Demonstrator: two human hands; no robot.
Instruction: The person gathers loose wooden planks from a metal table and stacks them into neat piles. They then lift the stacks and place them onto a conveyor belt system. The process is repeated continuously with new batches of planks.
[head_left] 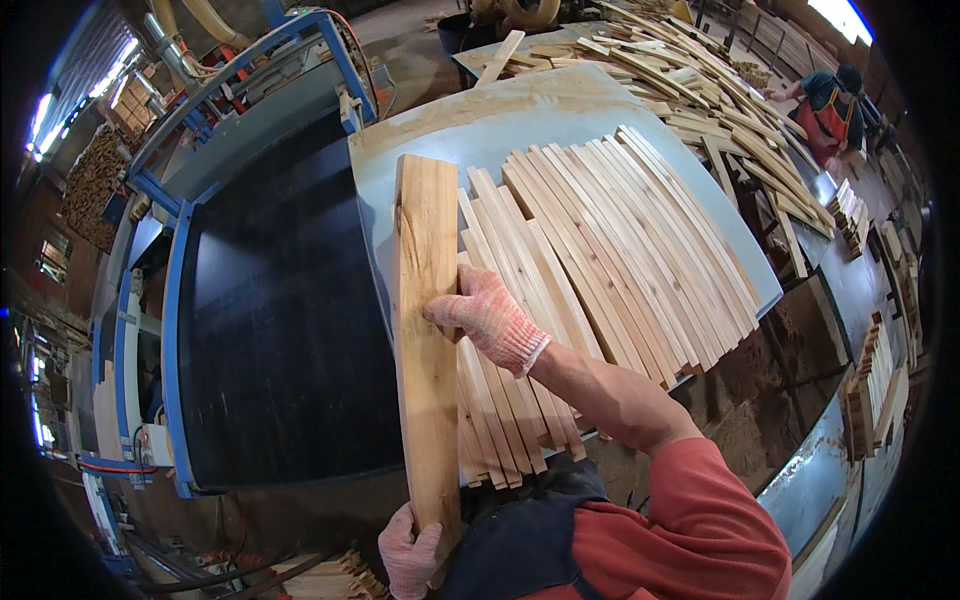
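A long wooden board [428, 400], pale with a dark knot and grain marks toward its far end, stands between my two gloved hands. My right hand [485, 312], in a pink and white knit glove, grips it around the middle, thumb across its face. Down at the near end, my left hand [408, 553] in a matching glove is closed on the board's left edge; some of its fingers are hidden. Directly right of the board, many narrow wood strips [610, 240] lie side by side on a light blue-grey table [400, 140].
Left of the board is a wide black conveyor belt [285, 320] within a blue machine frame [176, 350]. A heap of loose strips [690, 80] lies beyond the table. A person in a red apron [830, 115] works at the far right, near stacked strips [868, 400].
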